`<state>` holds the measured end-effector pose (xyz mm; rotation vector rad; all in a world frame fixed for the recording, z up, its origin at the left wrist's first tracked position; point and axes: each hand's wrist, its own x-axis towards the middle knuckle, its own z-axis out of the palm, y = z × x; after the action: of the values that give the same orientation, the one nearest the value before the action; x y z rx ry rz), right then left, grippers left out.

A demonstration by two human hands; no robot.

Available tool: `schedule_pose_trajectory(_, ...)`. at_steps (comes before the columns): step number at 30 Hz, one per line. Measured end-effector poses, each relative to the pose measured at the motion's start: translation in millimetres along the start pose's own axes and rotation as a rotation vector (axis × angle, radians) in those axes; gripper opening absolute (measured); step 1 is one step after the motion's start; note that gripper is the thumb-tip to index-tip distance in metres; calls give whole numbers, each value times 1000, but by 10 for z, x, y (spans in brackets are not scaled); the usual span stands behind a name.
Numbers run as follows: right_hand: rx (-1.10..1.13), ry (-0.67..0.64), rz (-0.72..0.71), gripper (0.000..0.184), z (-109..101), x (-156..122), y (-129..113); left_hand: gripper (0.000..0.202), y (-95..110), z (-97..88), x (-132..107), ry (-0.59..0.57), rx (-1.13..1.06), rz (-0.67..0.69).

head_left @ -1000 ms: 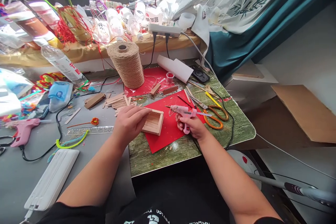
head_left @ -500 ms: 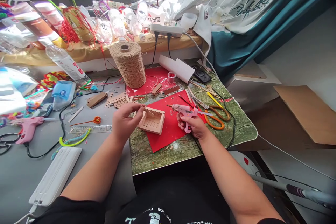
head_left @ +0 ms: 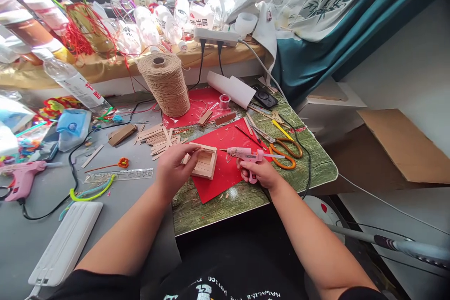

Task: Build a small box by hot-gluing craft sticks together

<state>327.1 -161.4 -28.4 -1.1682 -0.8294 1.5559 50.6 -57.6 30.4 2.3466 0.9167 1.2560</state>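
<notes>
A small open box made of wooden craft sticks (head_left: 213, 164) rests on the red sheet (head_left: 225, 185). My left hand (head_left: 177, 164) is closed in a pinch at the box's back left rim, with a thin wooden stick (head_left: 208, 150) between its fingertips along the back edge. The fingers hide the box's left side. My right hand (head_left: 262, 172) wraps round the handle of a pink hot glue gun (head_left: 242, 153), just right of the box. The gun's nozzle points left at the box's right back corner, a short gap away.
Loose craft sticks (head_left: 158, 138) and a twine spool (head_left: 165, 85) lie behind the box. Orange-handled scissors (head_left: 286, 152) sit right of the glue gun. A second pink glue gun (head_left: 24, 176), a clear ruler (head_left: 119, 175) and a white power strip (head_left: 66, 241) are on the left.
The thin stick in my left hand has come down to the box's back rim. The glue gun has shifted slightly down. The camera view has turned a little.
</notes>
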Motion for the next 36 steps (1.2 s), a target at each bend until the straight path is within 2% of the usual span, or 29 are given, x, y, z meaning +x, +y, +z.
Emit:
schedule_pose_trajectory(10, -63, -54, -56, 27, 2, -42, 15, 17, 5, 54, 23, -46, -10, 97)
schedule_pose_trajectory(16, 21, -44, -30, 26, -18, -20, -14, 20, 17, 49, 13, -71, -24, 144)
schedule_pose_trajectory(18, 51, -48, -39, 24, -28, -6, -8, 25, 19, 19, -3, -37, -49, 201)
schedule_pose_trajectory(21, 65, -47, -42, 22, -46, 6, 13, 33, 9, -47, -12, -19, -41, 364)
schedule_pose_trajectory(24, 70, -46, -53, 22, -57, 6, 26, 32, -33, -97, 13, -137, 76, 529)
schedule_pose_trajectory(26, 71, -37, -60, 22, -56, 3, 23, 30, -73, -107, 40, -239, 152, 574)
schedule_pose_trajectory(31, 79, -17, -44, 21, -33, -3, 6, 26, -116, -88, 82, -467, 206, 590)
schedule_pose_trajectory(36, 73, 7, -39, 23, -24, -7, 1, 25, -19, -90, 98, -584, 179, 559)
